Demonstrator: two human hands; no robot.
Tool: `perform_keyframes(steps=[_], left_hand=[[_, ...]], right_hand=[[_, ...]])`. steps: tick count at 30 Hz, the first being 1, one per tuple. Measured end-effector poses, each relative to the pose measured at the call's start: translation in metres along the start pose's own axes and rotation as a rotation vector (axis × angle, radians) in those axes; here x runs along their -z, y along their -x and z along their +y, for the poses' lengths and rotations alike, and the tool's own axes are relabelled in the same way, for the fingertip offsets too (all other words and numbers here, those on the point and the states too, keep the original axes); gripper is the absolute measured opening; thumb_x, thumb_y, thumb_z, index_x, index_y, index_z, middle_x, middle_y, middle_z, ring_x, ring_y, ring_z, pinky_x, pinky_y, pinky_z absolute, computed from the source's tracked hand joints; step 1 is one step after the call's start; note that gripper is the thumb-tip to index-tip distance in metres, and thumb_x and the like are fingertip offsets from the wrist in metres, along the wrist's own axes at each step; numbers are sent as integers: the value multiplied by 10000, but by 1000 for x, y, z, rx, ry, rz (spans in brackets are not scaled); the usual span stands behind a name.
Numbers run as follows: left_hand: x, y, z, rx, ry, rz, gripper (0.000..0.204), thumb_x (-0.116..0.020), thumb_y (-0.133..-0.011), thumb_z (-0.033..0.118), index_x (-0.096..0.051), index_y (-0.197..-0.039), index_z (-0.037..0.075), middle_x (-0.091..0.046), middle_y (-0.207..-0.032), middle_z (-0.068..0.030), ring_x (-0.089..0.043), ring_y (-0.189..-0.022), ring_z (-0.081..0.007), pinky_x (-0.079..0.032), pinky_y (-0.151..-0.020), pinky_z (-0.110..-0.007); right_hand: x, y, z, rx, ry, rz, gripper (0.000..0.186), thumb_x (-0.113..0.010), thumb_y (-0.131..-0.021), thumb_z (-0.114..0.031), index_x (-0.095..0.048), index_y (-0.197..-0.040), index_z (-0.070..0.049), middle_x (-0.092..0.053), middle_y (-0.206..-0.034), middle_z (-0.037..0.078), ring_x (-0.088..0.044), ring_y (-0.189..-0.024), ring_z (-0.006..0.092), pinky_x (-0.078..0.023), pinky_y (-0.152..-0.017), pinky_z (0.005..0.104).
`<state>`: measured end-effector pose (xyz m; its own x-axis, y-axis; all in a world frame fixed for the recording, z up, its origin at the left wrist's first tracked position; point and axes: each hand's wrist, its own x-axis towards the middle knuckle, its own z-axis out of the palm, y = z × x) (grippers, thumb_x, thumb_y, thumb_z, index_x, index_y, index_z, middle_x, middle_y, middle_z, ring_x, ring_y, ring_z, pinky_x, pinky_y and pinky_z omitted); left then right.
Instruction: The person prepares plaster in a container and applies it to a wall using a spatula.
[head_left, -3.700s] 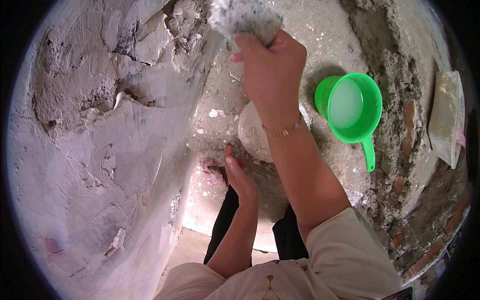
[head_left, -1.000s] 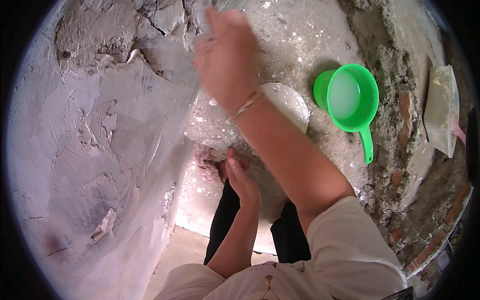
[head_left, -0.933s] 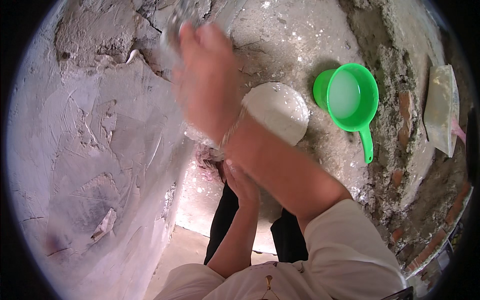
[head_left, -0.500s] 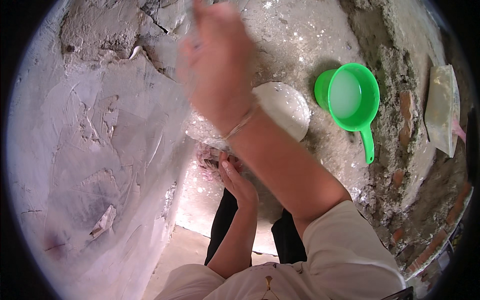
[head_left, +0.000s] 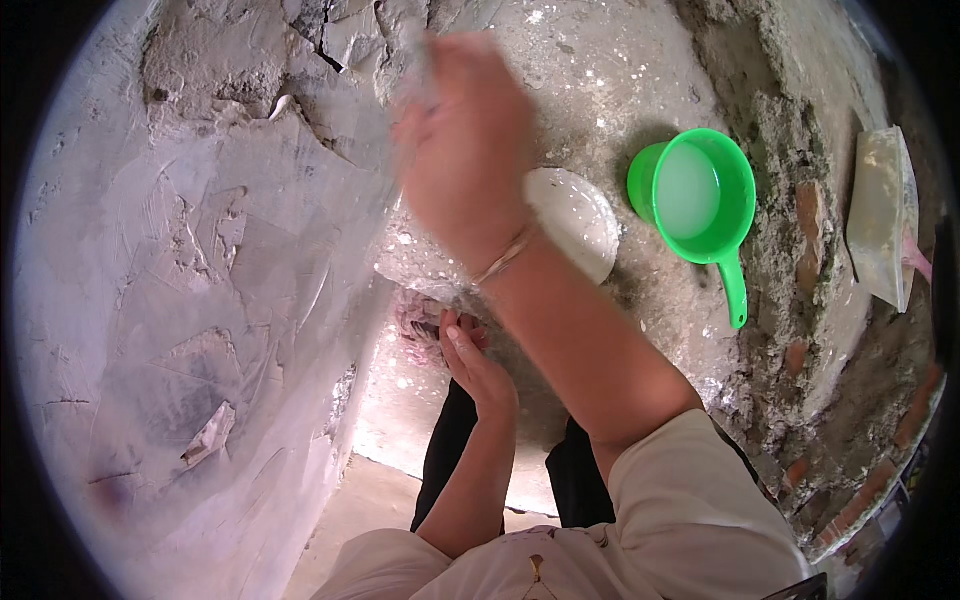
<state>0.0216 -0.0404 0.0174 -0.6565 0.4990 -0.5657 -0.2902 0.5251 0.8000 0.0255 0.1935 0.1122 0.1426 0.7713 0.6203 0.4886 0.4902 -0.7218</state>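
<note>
1. Plastered wall: left of the green dipper, seemingly within the person's reach.
2. Left hand: nearer than the dipper and left of it, fingers bent beside pinkish fibres; whether they grip anything is hidden.
3. Dipper: milky liquid inside, handle toward the person, presumably for easy grasping.
4. Right hand: left of the dipper, too blurred to read its hold.
</note>
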Motion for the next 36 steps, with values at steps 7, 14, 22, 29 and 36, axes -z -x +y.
perform_keyframes(steps=[7, 14, 22, 29, 36], left_hand=[[10, -7, -2, -281, -198, -61, 608, -341, -1022, 462, -390, -1379, -28, -522, -1246, -147, -513, -1051, -206, -410, -908, -336], [7, -1, -9, -185, -205, -51, 589, -368, -1016, 439, -372, -1377, -26, -526, -1258, -167, -511, -1118, -252, -403, -956, -372], [11, -6, -19, -373, -205, -79, 592, -399, -1006, 425, -390, -1370, -42, -519, -1286, -211, -526, -1101, -305, -393, -967, -403], [12, -7, -4, 46, 79, -79, 575, -358, -1019, 429, -444, -1353, -30, -538, -1265, -181, -527, -1092, -270, -398, -950, -376], [5, -6, -2, -253, -131, -91, 577, -343, -1023, 438, -436, -1371, -12, -546, -1232, -135, -523, -991, -212, -414, -885, -343]], right_hand=[[18, 73, -19, -256, -27, -314, 336, -608, -726, -27, -622, -1058, 21, -569, -876, 169, -581, -788, 334, -491, -700, 381], [-1, 27, -20, -66, 28, -41, 351, -619, -762, -65, -619, -1103, 19, -546, -856, 141, -560, -734, 316, -472, -631, 360], [-16, 41, -24, -164, 118, -102, 412, -611, -755, -50, -589, -1164, -4, -517, -882, 129, -563, -777, 326, -464, -659, 405], [24, 19, -29, -249, 119, -115, 228, -577, -757, -63, -616, -972, 2, -529, -846, 179, -570, -761, 343, -447, -619, 435], [-1, 19, -41, -154, 114, -117, 333, -620, -731, -87, -617, -1054, -3, -530, -885, 157, -553, -781, 336, -453, -636, 414]])
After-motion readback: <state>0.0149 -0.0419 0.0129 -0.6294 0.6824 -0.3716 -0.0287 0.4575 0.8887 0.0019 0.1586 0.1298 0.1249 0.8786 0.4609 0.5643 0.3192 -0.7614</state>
